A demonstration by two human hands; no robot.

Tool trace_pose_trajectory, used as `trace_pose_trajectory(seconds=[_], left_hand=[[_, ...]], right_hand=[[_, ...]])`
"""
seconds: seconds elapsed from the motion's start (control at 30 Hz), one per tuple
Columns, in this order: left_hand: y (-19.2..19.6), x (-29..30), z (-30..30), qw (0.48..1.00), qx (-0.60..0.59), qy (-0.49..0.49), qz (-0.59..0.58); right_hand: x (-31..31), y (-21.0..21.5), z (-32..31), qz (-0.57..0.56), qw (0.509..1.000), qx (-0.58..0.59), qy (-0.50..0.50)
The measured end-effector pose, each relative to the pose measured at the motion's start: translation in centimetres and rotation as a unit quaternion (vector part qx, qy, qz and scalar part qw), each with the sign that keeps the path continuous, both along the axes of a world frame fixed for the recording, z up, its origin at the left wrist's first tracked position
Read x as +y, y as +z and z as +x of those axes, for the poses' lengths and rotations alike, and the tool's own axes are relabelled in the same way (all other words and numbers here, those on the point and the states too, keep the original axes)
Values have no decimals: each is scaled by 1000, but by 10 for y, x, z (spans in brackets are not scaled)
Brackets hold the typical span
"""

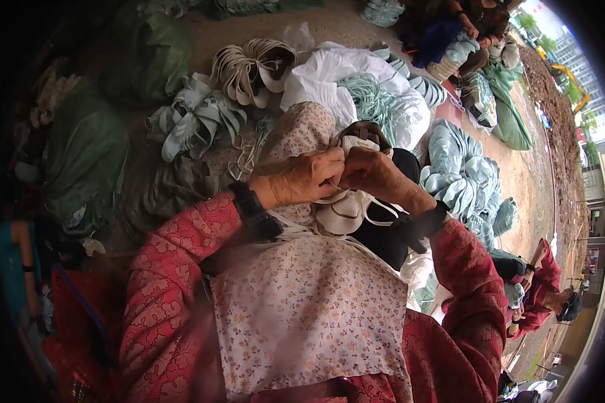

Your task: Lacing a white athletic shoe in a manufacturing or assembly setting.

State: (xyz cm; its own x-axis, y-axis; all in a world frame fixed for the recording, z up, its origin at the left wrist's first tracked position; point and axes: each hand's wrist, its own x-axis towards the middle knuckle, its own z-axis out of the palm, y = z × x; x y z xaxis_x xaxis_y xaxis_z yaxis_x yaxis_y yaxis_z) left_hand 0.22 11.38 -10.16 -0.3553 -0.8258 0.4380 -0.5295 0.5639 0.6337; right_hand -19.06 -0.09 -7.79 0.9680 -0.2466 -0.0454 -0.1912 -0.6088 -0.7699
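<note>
Over my lap, my left hand (306, 176) and my right hand (376, 176) meet, fingers closed in a pinch. Between them runs a thin cream lace (334, 193); the fingers hide its exact path. Just below hangs a cream fabric piece (343, 213) that looks like a shoe upper, with loose cream loops to its right. Beyond my knuckles a whitish woven piece (359, 142) with a brown edge shows, partly covered by my right hand. Pale cords lie across my floral apron (309, 295) at the waist.
Ahead lies a white sack (323, 77) with a bundle of teal laces (373, 101). Cream strips (252, 70) and light-blue fabric bundles (464, 174) lie around. Dark green sacks (84, 154) stand left. Another person in red (541, 295) is at right, one more at far right.
</note>
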Motion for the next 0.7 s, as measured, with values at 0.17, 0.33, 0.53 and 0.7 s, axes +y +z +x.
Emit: trace_pose_trajectory(seconds=[0.17, 0.33, 0.53, 0.7], left_hand=[[11, -5, 7, 987, 27, -47, 152], [19, -10, 5, 990, -2, -55, 130], [42, -9, -18, 988, -56, 32, 139], [28, -9, -43, 986, -143, 81, -18]], right_hand=[[-4, 15, -13, -50, 984, -138, -105], [-117, 121, -109, -151, 768, -431, -450], [-72, 39, -158, 18, 840, -157, -519], [25, -14, -108, -28, 942, -103, -320]])
